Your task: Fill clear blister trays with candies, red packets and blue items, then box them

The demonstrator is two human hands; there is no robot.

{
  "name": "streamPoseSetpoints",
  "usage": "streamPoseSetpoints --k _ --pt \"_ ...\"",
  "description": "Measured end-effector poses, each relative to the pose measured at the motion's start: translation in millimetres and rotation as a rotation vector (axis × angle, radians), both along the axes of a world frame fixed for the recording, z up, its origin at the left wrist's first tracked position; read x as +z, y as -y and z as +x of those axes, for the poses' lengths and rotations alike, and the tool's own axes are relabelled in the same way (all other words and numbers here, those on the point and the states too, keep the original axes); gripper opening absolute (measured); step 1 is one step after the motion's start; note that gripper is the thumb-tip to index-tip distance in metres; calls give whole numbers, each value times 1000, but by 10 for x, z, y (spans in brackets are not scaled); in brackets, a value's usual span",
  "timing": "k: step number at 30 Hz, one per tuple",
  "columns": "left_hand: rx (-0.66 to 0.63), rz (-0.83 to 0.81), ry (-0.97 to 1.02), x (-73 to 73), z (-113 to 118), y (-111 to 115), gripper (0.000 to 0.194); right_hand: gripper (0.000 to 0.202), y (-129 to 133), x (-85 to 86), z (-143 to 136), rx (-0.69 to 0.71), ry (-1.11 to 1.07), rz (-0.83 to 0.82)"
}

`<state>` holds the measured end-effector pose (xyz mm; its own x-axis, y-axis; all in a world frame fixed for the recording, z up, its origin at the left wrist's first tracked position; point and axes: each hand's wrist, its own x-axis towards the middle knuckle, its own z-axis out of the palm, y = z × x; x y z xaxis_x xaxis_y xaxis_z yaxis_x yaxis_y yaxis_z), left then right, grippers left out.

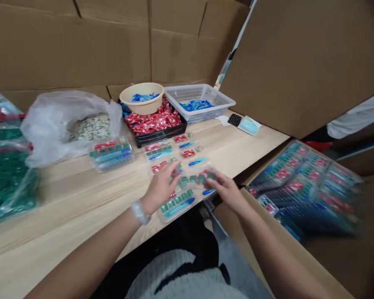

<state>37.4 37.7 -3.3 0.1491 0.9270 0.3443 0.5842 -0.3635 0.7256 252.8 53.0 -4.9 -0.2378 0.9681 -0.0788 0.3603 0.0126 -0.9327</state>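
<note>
Clear plastic trays lie in rows on the wooden table, holding red packets, green squares and blue sticks. My left hand [162, 185] is over the middle trays, its thumb and fingers apart. To its right, my right hand [222, 186] has its fingers closed on the end of a strip of green squares [193, 179], which spans the gap between both hands. Just below sits a tray with green squares and a blue stick [180, 207]. A stack of filled trays [111, 155] stands farther left.
Behind are a black crate of red packets [156, 135], a cream bowl [143, 109] and a white basket [205, 113] of blue sticks. Plastic bags [51, 120] are at left. A cardboard box [258, 216] with many filled trays is at right.
</note>
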Motion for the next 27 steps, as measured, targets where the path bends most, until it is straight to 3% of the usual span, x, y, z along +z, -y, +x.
streamPoseSetpoints --k 3,5,9,13,15,18,20,21,23,25,27 --pt "-15 -159 44 -251 627 -526 44 42 -358 -158 524 -247 169 -197" --pt "-11 -223 -84 -394 863 -650 41 31 -532 -312 712 -294 462 -171" --pt "-35 -110 -412 -542 1003 -430 33 29 -658 -591 801 -251 887 -8" --pt "-259 -128 -582 -629 1096 -142 49 40 -624 -735 766 -146 972 99" --pt "-307 -152 -611 -628 1124 -92 56 43 -611 -774 762 -76 989 109" --pt "-254 -153 -530 -523 941 -14 54 44 -633 -814 793 -57 981 95" --pt "1 -189 -424 -441 629 129 48 43 -665 -833 826 -45 945 80" --pt "207 -238 -362 -419 442 229 46 41 -676 -841 840 -35 924 73" --pt "531 -471 -233 -435 92 442 53 38 -676 -858 856 -26 878 59" --pt "570 -664 -118 -512 -126 596 53 38 -635 -876 853 -61 817 33" --pt "534 -724 13 -594 -172 643 45 42 -562 -891 847 -152 747 -18"
